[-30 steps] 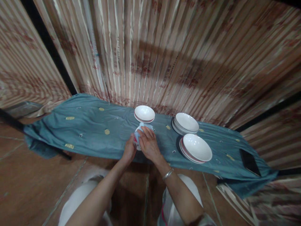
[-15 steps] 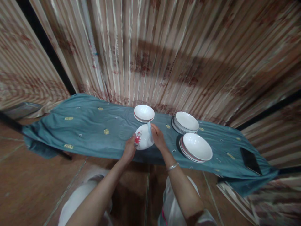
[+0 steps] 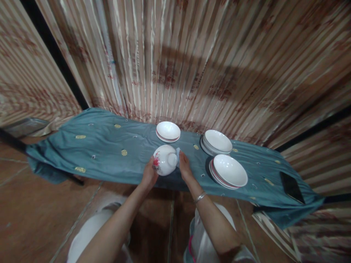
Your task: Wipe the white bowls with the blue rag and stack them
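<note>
A white bowl (image 3: 165, 162) with a red flower pattern is held above the front half of the table, its outside and foot ring turned up toward me. My left hand (image 3: 150, 172) grips its left rim, closed on it. At the bowl's right side, my right hand (image 3: 184, 166) is closed on a small light-blue cloth (image 3: 178, 155), which lies against the bowl by the foot ring. Just behind the held bowl sits a short stack of white bowls (image 3: 168, 131) with reddish rims.
Two more stacks stand right of my hands: a back bowl stack (image 3: 218, 141) and a front bowl stack (image 3: 229, 171). A black phone-like slab (image 3: 291, 186) lies at the table's right end. A green patterned cloth (image 3: 106, 146) covers the table; a striped curtain (image 3: 175, 65) hangs behind.
The bowl has turned, so its foot ring now shows, and it has shifted slightly left. My right hand with the cloth has moved a little down and right, off the bowl's upper edge.
</note>
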Demonstrator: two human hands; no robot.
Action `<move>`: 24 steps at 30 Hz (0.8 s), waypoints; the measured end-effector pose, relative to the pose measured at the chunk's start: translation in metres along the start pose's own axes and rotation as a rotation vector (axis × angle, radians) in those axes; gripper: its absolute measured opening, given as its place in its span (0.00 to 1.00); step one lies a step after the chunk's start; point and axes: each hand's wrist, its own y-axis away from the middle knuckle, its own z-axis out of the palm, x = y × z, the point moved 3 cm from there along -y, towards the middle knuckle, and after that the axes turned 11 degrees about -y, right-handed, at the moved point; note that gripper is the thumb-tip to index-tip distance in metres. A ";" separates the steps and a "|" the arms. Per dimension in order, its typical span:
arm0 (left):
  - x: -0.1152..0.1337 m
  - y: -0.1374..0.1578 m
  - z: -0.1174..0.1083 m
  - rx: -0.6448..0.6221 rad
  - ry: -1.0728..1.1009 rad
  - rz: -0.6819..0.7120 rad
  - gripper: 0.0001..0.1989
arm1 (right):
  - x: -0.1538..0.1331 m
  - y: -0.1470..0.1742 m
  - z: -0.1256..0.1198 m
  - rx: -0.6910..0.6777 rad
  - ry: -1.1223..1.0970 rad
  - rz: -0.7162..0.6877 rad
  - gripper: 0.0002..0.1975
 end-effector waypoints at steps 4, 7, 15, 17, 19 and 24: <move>0.000 0.006 0.003 0.047 0.070 -0.076 0.16 | 0.004 0.007 0.002 0.043 0.001 -0.001 0.27; 0.002 0.009 0.006 0.061 0.097 -0.123 0.18 | 0.003 0.011 0.002 0.037 -0.001 -0.025 0.25; -0.001 0.005 0.006 0.027 0.127 -0.174 0.21 | 0.012 0.029 0.003 0.018 0.017 -0.064 0.26; -0.002 0.004 0.005 0.030 0.132 -0.188 0.21 | 0.013 0.036 0.005 -0.006 0.078 -0.120 0.27; -0.003 0.003 0.004 0.044 0.138 -0.199 0.22 | 0.013 0.045 0.006 -0.031 0.154 -0.181 0.28; -0.004 -0.001 0.003 0.061 0.139 -0.193 0.22 | 0.004 0.072 0.010 -0.107 0.269 -0.242 0.29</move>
